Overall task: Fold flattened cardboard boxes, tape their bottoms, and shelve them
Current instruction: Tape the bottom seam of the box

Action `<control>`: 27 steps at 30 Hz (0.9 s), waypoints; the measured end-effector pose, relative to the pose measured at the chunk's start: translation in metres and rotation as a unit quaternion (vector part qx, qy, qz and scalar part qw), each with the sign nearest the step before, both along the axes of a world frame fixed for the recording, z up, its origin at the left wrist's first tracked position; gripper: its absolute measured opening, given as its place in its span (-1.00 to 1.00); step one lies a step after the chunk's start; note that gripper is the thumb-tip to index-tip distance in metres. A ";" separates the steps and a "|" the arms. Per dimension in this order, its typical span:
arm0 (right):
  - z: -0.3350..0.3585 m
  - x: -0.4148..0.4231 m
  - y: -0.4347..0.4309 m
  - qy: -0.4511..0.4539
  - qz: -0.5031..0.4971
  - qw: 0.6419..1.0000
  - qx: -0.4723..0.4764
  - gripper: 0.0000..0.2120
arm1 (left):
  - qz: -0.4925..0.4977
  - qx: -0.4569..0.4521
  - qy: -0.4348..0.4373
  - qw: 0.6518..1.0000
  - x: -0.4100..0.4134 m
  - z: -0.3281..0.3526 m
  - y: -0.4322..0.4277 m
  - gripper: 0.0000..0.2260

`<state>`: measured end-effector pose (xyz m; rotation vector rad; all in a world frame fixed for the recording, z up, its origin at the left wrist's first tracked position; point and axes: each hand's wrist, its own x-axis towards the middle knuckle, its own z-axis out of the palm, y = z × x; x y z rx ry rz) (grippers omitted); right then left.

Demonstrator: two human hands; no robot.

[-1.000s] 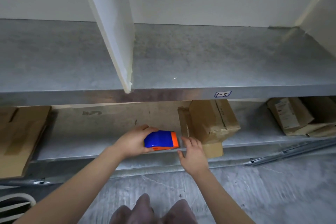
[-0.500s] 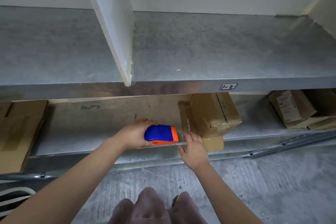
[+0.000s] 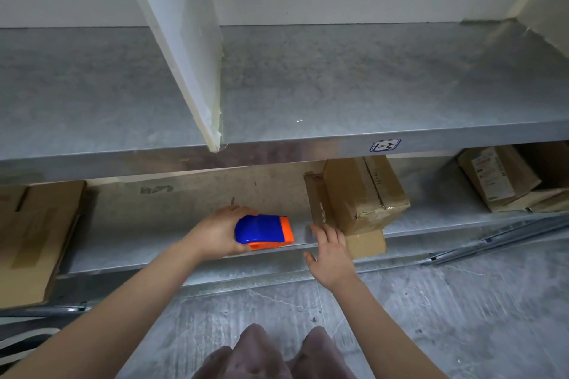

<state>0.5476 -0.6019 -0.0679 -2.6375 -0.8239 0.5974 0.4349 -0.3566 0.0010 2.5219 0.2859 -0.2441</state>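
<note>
Still grips blue-orange tape dispenser (image 3: 261, 229) with left hand (image 3: 215, 232), same spot at lower shelf (image 3: 123, 252) edge | keeps right hand (image 3: 331, 251) spread, just beside taped cardboard box (image 3: 363, 194) | flattened cardboard (image 3: 34, 237) at far left

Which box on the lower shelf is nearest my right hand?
The middle box, right beside the right hand; the labelled box sits far right, the flat cardboard far left.

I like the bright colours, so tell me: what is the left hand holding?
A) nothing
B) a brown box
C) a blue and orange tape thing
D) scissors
C: the left hand curls round the blue and orange tape dispenser at the lower shelf.
</note>
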 end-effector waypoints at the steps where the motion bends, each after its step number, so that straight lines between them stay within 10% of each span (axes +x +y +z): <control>1: -0.001 0.000 0.000 -0.002 0.001 1.000 -0.001 -0.42 | 0.017 0.001 0.009 1.000 -0.006 0.003 0.007 -0.40; 14: 0.015 0.007 0.013 -0.029 -0.016 0.999 0.019 -0.58 | -0.009 0.018 -0.040 0.999 -0.023 0.022 0.009 -0.54; 27: 0.054 0.002 0.026 0.119 -0.051 0.948 0.291 -0.76 | -0.042 0.037 -0.167 0.984 -0.038 0.071 -0.005 -0.47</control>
